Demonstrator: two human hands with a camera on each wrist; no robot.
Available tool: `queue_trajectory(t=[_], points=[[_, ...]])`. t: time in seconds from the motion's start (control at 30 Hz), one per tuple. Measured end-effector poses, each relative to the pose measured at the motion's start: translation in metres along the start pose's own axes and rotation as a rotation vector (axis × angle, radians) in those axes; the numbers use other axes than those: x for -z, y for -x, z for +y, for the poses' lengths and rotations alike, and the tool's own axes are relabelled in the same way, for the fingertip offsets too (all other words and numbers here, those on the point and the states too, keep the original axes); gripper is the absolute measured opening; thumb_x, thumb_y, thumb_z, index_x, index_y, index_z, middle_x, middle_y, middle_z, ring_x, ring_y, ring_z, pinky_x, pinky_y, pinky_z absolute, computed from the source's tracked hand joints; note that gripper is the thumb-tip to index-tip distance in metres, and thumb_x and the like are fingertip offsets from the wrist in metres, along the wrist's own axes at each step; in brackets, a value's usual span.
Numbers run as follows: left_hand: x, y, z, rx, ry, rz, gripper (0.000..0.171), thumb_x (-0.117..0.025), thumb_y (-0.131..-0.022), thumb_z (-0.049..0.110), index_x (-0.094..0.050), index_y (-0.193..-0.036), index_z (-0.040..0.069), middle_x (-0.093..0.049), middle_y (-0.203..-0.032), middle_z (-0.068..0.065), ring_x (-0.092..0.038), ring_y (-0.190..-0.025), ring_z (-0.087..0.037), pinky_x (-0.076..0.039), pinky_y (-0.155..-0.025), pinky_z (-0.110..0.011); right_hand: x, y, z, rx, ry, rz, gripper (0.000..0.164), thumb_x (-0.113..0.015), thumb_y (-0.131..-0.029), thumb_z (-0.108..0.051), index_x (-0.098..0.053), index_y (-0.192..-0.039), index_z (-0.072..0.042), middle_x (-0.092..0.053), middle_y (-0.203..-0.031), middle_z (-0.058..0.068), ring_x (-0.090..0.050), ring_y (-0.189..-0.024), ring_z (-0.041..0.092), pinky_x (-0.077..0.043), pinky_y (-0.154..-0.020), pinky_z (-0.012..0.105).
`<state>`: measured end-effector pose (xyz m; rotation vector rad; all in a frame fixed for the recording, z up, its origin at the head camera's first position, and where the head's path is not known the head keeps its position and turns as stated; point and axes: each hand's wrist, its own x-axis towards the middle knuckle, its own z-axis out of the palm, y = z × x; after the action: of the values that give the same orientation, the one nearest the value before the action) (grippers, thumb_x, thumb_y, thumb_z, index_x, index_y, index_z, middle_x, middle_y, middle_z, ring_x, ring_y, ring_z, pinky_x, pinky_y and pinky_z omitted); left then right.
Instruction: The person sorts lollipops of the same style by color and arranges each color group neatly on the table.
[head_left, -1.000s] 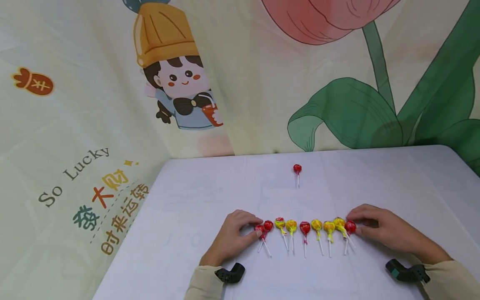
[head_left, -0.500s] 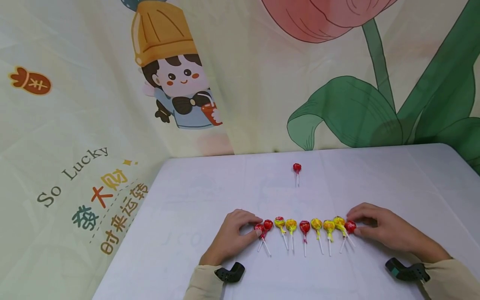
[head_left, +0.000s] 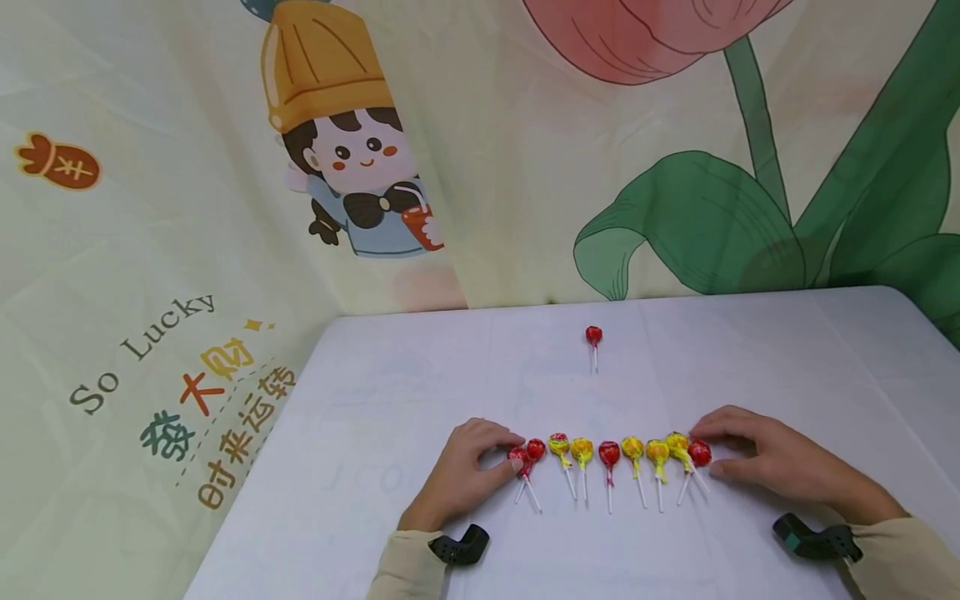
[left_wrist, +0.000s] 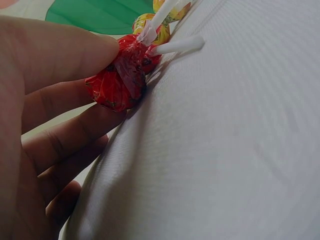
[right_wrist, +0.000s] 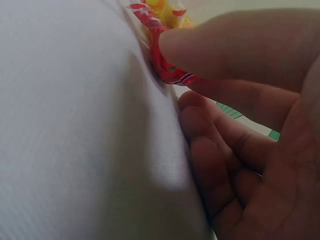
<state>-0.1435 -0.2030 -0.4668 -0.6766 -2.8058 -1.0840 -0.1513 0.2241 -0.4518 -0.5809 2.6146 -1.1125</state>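
Observation:
A row of red and yellow wrapped lollipops lies on the white table, sticks toward me. At the row's left end, my left hand (head_left: pixel 472 467) pinches the head of a red lollipop (left_wrist: pixel 115 85) between thumb and fingers. A second red lollipop (head_left: pixel 536 450) lies right against it, their sticks crossing. My right hand (head_left: pixel 761 454) grips the red lollipop (right_wrist: pixel 162 65) at the right end, the thumb on its wrapper. That one overlaps a yellow lollipop (head_left: pixel 678 443), and their sticks cross too. Between the hands are more yellow lollipops (head_left: pixel 582 451) and a red lollipop (head_left: pixel 609 453).
One red lollipop (head_left: pixel 594 335) lies apart near the back of the white table (head_left: pixel 420 367). Behind the table hangs a printed cloth (head_left: pixel 510 208) with a cartoon figure, flower and lettering. Black wrist devices (head_left: pixel 461 546) sit at both cuffs.
The stick of the yellow lollipop beside my right hand has swung slightly left at its lower end. Both hands stay almost in place.

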Motion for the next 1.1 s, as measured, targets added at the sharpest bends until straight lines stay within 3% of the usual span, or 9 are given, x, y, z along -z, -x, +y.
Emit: queue_trajectory(t=[0.23, 0.57, 0.93, 1.1], points=[[0.002, 0.000, 0.000, 0.004, 0.004, 0.002, 0.024, -0.074, -0.088, 0.025, -0.074, -0.112, 0.030, -0.064, -0.110, 0.021, -0.053, -0.112, -0.005, -0.036, -0.106, -0.044, -0.001, -0.002, -0.001, 0.020, 0.054, 0.023, 0.033, -0.080, -0.086, -0.032, -0.073, -0.117, -0.024, -0.059, -0.119, -0.007, -0.053, -0.113, 0.021, -0.050, -0.092, 0.031], [0.001, 0.000, 0.000, 0.027, 0.010, -0.007, 0.024, -0.074, -0.089, 0.025, -0.074, -0.112, 0.032, -0.063, -0.111, 0.022, -0.052, -0.112, -0.004, -0.037, -0.105, -0.045, -0.001, -0.003, -0.001, 0.013, 0.049, 0.029, 0.028, -0.079, -0.087, -0.021, -0.072, -0.114, -0.024, -0.060, -0.120, -0.007, -0.054, -0.113, 0.022, -0.050, -0.090, 0.025], [0.000, 0.003, 0.000, 0.025, 0.020, -0.017, 0.024, -0.073, -0.090, 0.026, -0.073, -0.112, 0.035, -0.063, -0.111, 0.023, -0.052, -0.111, -0.004, -0.036, -0.106, -0.045, 0.005, 0.002, 0.002, -0.018, -0.048, 0.000, 0.027, -0.077, -0.088, -0.020, -0.069, -0.114, -0.023, -0.063, -0.115, -0.005, -0.055, -0.102, 0.016, -0.050, -0.085, 0.025], [0.001, 0.001, -0.002, -0.014, 0.008, -0.006, 0.024, -0.073, -0.090, 0.025, -0.073, -0.112, 0.033, -0.063, -0.111, 0.022, -0.053, -0.111, -0.004, -0.038, -0.104, -0.044, 0.009, 0.003, 0.003, -0.012, -0.085, 0.001, 0.027, -0.075, -0.089, -0.017, -0.070, -0.115, -0.020, -0.064, -0.111, -0.002, -0.056, -0.096, 0.015, -0.051, -0.079, 0.025]])
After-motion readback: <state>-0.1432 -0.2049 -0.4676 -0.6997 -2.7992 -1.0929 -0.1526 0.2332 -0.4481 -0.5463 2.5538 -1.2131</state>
